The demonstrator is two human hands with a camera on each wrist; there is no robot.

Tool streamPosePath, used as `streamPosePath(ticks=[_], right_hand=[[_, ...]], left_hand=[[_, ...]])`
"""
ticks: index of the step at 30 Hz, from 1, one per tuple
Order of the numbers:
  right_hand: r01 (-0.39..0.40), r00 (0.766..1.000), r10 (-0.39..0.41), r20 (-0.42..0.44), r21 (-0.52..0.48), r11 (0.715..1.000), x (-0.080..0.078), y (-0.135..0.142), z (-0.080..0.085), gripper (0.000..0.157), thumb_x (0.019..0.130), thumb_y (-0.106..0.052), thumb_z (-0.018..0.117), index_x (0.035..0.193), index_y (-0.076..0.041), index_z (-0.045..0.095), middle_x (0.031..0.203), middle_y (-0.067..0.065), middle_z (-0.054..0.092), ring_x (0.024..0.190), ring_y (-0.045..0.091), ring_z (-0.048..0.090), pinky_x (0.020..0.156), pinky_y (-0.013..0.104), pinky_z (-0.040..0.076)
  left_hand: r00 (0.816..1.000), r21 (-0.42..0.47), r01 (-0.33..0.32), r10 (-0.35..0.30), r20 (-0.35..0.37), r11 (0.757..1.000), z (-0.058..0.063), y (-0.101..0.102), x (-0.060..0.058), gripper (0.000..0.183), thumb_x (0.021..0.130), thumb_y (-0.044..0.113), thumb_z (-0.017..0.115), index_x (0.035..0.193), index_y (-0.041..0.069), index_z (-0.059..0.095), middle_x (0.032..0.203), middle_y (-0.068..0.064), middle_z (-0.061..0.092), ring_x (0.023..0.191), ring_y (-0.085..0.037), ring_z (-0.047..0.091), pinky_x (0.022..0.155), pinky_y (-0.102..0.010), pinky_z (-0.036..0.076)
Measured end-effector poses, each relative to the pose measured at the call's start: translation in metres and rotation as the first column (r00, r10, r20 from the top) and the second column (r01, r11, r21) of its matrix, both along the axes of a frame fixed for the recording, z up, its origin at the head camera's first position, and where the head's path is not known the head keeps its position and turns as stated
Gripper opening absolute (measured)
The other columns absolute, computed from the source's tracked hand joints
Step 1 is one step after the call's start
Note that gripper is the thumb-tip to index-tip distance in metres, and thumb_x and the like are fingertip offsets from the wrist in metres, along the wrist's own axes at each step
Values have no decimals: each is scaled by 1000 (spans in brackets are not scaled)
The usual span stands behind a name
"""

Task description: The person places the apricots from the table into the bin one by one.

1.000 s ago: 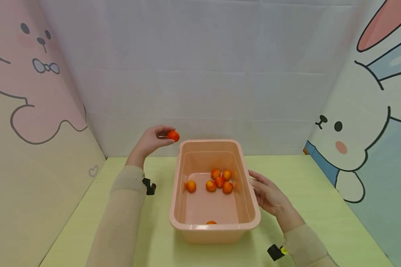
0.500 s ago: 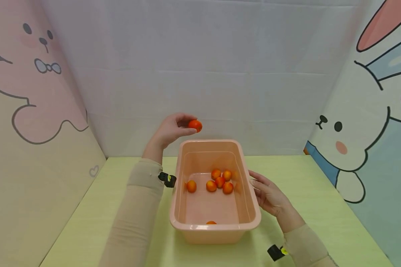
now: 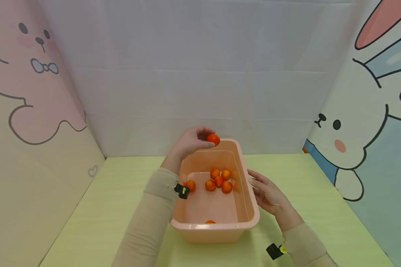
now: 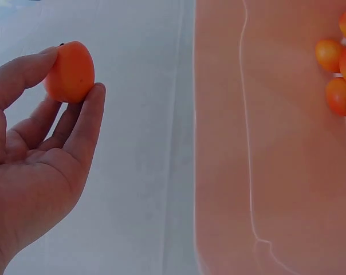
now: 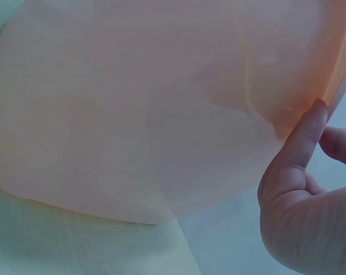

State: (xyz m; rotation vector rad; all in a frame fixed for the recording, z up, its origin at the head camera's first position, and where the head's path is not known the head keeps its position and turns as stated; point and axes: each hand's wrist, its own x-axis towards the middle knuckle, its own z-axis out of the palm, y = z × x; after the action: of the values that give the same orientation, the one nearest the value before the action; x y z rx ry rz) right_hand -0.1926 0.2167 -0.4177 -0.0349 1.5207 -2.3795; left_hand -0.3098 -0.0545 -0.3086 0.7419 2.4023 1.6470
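Observation:
In the head view, my left hand pinches a small orange-red fruit over the back left part of a peach-coloured plastic tub. The left wrist view has this smooth oval fruit between thumb and fingertips, a dark stem spot by the thumb. Several similar fruits lie on the tub's floor, most grouped toward the back right, one mostly hidden by the front rim. My right hand rests against the tub's right outer side; the right wrist view puts a fingertip close to the rim.
The tub stands on a pale yellow-green table. A white sheet hangs behind it, with cartoon-printed panels on the left and right. A small black device is strapped to my left wrist.
My left hand has carried the fruit rightward, rising at first and then lowering, from left of the tub to over its back end. The right hand and tub stay put.

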Motion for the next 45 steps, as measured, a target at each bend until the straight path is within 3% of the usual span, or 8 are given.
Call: streamPosePath(ticks=[8, 18, 22, 29, 34, 45], right_hand=[[9, 1000, -9, 3, 3, 1000, -1, -2, 1, 52, 104, -15, 52, 152, -7, 33, 118, 1, 67, 101, 17, 69, 82, 31, 57], [-4, 1000, 4, -4, -6, 1000, -2, -1, 2, 52, 105, -15, 51, 152, -6, 32, 118, 2, 67, 101, 17, 69, 82, 31, 57], [2, 1000, -2, -5, -5, 1000, -2, -2, 2, 51, 104, -15, 51, 151, -6, 33, 116, 2, 68, 100, 17, 69, 81, 31, 57], [6, 1000, -6, 7, -4, 1000, -1, -2, 3, 51, 104, -15, 53, 151, -7, 34, 117, 1, 68, 101, 17, 69, 81, 31, 57], [4, 1000, -4, 7, -9, 1000, 0, -1, 2, 47, 104, -15, 52, 149, -9, 39, 118, 2, 67, 101, 17, 69, 82, 31, 57], [16, 1000, -16, 14, 4, 1000, 0, 0, -1, 46, 104, -14, 51, 149, -11, 40, 117, 0, 68, 100, 17, 69, 82, 32, 57]], left_hand=[[998, -86, -16, 20, 53, 996, -12, 15, 7, 37, 86, 7, 75, 121, 5, 63, 115, -8, 64, 104, -25, 59, 91, -33, 52], [987, -184, -99, 120, 107, 978, -36, 31, 13, 33, 84, 5, 74, 114, 3, 60, 108, -8, 62, 99, -27, 56, 91, -34, 52], [973, -153, -159, 182, 145, 975, -41, 34, 11, 34, 84, 3, 73, 114, 1, 61, 108, -11, 61, 98, -29, 55, 92, -36, 51], [937, -220, -279, 315, 152, 935, -44, 36, 10, 35, 81, 2, 74, 113, -1, 59, 106, -14, 59, 93, -31, 55, 88, -38, 53], [914, -242, -325, 370, 168, 914, -44, 36, 10, 38, 80, 2, 75, 113, -2, 58, 105, -15, 59, 91, -31, 56, 85, -39, 54], [908, -180, -356, 385, 166, 917, -40, 31, 12, 45, 86, 7, 74, 126, 0, 55, 123, -17, 57, 108, -34, 56, 96, -41, 51]])
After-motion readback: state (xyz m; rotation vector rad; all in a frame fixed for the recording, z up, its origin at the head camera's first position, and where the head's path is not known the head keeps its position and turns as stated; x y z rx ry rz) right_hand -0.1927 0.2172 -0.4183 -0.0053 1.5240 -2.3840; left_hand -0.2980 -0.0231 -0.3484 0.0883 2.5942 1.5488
